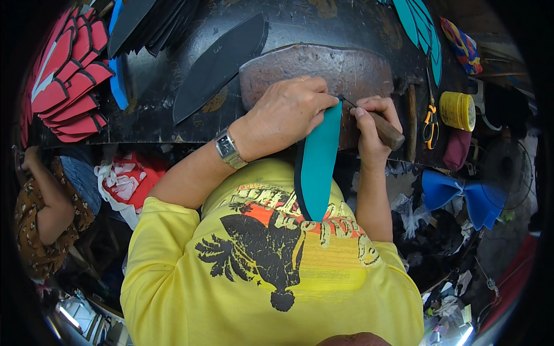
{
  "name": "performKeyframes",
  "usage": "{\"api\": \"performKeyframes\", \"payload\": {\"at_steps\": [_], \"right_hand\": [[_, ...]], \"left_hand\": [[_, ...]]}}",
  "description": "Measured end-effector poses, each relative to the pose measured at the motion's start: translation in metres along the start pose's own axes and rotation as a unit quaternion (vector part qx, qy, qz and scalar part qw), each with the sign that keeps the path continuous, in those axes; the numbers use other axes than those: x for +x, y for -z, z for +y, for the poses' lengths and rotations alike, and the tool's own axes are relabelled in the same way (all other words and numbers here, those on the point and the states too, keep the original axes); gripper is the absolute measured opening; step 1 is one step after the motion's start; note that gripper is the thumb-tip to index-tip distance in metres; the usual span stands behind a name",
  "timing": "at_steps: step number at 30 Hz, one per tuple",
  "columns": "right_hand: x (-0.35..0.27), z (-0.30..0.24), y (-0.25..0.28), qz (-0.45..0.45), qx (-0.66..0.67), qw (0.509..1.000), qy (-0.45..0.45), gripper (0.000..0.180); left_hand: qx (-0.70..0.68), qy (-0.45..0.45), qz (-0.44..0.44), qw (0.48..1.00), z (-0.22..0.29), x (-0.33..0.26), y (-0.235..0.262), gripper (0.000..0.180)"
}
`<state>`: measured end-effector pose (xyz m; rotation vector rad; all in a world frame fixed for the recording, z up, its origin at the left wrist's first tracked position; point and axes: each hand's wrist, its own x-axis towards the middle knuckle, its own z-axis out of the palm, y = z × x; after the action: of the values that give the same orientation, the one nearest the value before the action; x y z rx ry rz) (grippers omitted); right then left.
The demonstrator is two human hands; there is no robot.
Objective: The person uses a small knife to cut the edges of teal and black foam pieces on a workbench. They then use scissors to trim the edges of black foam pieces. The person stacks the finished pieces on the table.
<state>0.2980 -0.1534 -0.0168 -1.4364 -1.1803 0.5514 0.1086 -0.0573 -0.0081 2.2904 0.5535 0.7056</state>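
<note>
My left hand (287,118), with a watch on its wrist, pinches the upper end of a long teal shoe sole piece (322,158) with a black side edge. The piece hangs down over the table's front edge against my yellow shirt. My right hand (375,128) is closed round a wooden-handled awl (389,134). Its thin dark tip points left and reaches the top end of the sole piece, close by my left fingertips. Whether the tip has gone into the material is too small to tell. Both hands are over a worn brown slab (314,66) on the table.
A black sole-shaped piece (219,69) lies left of the slab. Red pieces (75,86) are stacked far left, teal ones (420,29) at the back right. On the right are a wooden stick (411,121), orange-handled scissors (430,124) and a yellow tub (457,111). Another person's arm (55,207) is at left.
</note>
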Motion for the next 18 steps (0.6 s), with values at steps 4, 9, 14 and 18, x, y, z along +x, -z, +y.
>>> {"api": "performKeyframes", "payload": {"at_steps": [4,9,14,18], "right_hand": [[0.0006,-0.0001,0.0004,-0.004,-0.005,1.0,0.006,0.007],[0.0017,-0.0028,-0.0012,-0.008,-0.014,1.0,0.014,0.008],[0.002,-0.0057,-0.0033,-0.023,-0.073,0.996,0.037,0.008],[0.0012,-0.0055,-0.003,-0.025,-0.068,0.997,0.034,0.007]], "left_hand": [[-0.003,-0.001,0.001,1.0,0.0,0.0003,0.0001,0.027],[-0.003,-0.001,-0.001,1.0,0.0001,0.0003,0.0004,0.027],[-0.012,-0.008,0.008,1.0,0.0011,-0.0019,0.0022,0.028],[-0.017,-0.003,0.007,1.0,0.0015,-0.0029,0.0029,0.028]]}}
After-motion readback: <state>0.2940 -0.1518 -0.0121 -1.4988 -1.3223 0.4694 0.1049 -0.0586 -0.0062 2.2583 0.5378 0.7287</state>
